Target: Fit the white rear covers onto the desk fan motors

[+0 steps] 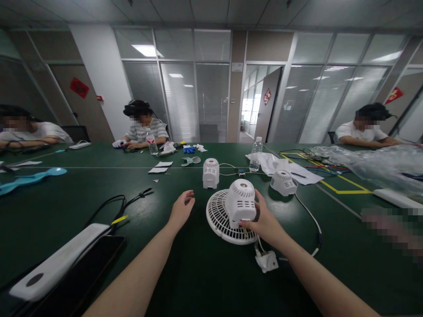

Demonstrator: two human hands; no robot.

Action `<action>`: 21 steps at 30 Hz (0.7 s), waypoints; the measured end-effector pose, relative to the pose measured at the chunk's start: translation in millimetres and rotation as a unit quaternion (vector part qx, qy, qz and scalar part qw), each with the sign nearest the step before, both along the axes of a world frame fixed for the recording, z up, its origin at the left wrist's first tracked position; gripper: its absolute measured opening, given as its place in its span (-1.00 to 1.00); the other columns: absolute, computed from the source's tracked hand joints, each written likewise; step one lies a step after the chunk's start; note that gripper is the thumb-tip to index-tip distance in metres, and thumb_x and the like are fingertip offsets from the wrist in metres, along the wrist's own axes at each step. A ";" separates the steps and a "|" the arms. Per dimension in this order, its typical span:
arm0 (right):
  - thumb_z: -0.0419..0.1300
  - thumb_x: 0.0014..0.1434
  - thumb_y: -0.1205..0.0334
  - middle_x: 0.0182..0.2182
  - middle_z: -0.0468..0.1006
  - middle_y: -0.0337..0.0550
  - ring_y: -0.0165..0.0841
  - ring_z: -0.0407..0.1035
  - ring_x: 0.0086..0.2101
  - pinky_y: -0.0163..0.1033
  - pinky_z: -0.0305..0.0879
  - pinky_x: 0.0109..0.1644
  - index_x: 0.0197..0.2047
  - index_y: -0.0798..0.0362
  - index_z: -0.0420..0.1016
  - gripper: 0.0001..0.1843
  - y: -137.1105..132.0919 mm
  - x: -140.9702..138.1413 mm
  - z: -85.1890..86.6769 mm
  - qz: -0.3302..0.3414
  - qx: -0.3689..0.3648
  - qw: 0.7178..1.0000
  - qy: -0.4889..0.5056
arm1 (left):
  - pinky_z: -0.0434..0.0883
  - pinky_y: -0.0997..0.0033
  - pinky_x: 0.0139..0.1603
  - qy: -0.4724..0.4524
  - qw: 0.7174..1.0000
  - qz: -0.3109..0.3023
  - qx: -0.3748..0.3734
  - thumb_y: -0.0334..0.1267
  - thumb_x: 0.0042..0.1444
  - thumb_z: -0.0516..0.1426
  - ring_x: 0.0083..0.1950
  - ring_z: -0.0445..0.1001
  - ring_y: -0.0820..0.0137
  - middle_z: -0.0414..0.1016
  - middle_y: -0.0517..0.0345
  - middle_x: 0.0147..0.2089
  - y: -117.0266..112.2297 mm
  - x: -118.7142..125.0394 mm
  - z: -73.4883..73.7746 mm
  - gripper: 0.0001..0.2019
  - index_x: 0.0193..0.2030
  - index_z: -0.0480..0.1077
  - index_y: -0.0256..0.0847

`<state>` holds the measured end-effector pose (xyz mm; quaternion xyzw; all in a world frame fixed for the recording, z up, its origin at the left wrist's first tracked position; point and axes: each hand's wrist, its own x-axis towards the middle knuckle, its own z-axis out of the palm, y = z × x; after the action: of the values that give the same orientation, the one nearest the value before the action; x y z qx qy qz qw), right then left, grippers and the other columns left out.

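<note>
My right hand (267, 222) grips a white fan motor housing (241, 200) from its right side, fingers behind and thumb at its lower front. The housing has slotted vents and a domed top. Directly beneath it, a round white fan grille (216, 215) lies flat on the table; whether the two touch is hidden. My left hand (183, 209) hovers left of the grille, empty, its fingers slightly bent and apart. A second white motor housing (210, 173) stands upright behind the grille. Farther right sits another white housing (283, 182), tilted, with a cable.
A white plug adapter (267, 262) lies by the grille's near right edge. Two water bottles (255, 154) (151, 141) stand farther back. At left are a white power bank-like bar (62, 259) and a black phone-like slab (82, 273). Plastic wrap (363, 160) covers the right side. Several people sit around.
</note>
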<state>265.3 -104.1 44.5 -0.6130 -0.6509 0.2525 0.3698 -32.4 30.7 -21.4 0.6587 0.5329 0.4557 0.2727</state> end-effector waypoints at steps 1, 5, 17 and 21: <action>0.38 -0.03 0.06 0.23 0.36 0.11 -0.07 0.34 0.16 0.13 0.18 0.25 0.44 -0.01 -0.50 0.29 -7.0 8.2 -0.2 -0.008 0.000 1.000 0.000 | 0.40 0.07 0.14 0.001 1.000 -0.001 -0.001 -0.21 0.19 0.09 0.11 0.49 0.18 0.47 -0.01 0.13 -0.1 -0.3 -0.7 -0.63 0.14 0.32 -0.12; 0.38 -0.04 0.03 0.20 0.39 0.13 -0.04 0.35 0.15 0.11 0.21 0.25 0.44 0.00 -0.43 0.25 -33.8 53.2 -2.2 -0.049 0.012 0.999 -0.006 | 0.43 0.12 0.11 0.002 1.000 -0.008 -0.006 -0.24 0.16 0.11 0.09 0.50 0.21 0.49 0.00 0.11 1.3 -0.7 -5.5 -0.62 0.14 0.34 -0.12; 0.27 -0.02 -0.17 0.10 0.50 0.18 0.05 0.40 0.09 0.10 0.34 0.15 0.42 0.11 -0.23 0.14 -79.9 175.7 -24.6 -0.147 -0.004 0.989 -0.019 | 0.44 0.18 0.11 -0.001 1.000 -0.017 -0.013 -0.24 0.13 0.14 0.06 0.52 0.24 0.52 0.04 0.08 10.0 -1.1 -17.1 -0.63 0.11 0.38 -0.12; 0.20 0.03 -0.22 0.08 0.53 0.15 0.03 0.44 0.06 0.09 0.36 0.12 0.43 0.09 -0.17 0.07 -87.8 167.8 -16.8 -0.173 0.005 0.981 -0.084 | 0.42 0.16 0.12 0.001 1.000 -0.025 -0.012 -0.23 0.14 0.13 0.06 0.52 0.24 0.51 0.02 0.09 13.3 -2.1 -21.4 -0.62 0.11 0.38 -0.13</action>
<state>433.1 -191.8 27.7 -0.7336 -0.5649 0.1291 0.3551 -34.4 44.0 -42.8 0.6693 0.5215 0.4417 0.2914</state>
